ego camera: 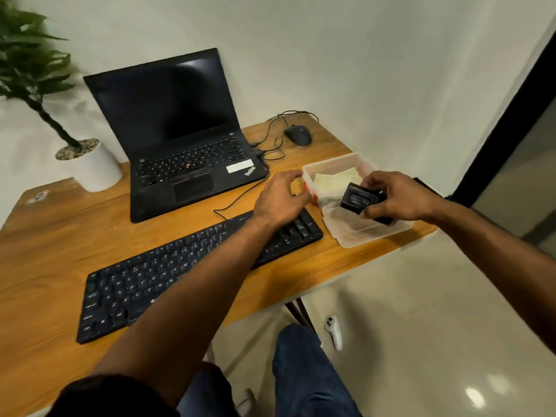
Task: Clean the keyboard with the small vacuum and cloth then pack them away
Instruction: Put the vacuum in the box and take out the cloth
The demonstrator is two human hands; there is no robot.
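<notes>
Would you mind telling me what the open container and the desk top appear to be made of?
The container looks like translucent, slightly frosted plastic: the cloth inside shows through its walls. The desk top looks like wood or wood-effect laminate, with visible grain and a smooth, low sheen.

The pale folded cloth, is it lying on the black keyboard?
No, the pale folded cloth lies inside the clear plastic box, beside the black keyboard.

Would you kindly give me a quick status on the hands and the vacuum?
Right hand grips small vacuum above the lid. Left hand open over keyboard, holding nothing. Cloth in container. Nothing blocking.
</notes>
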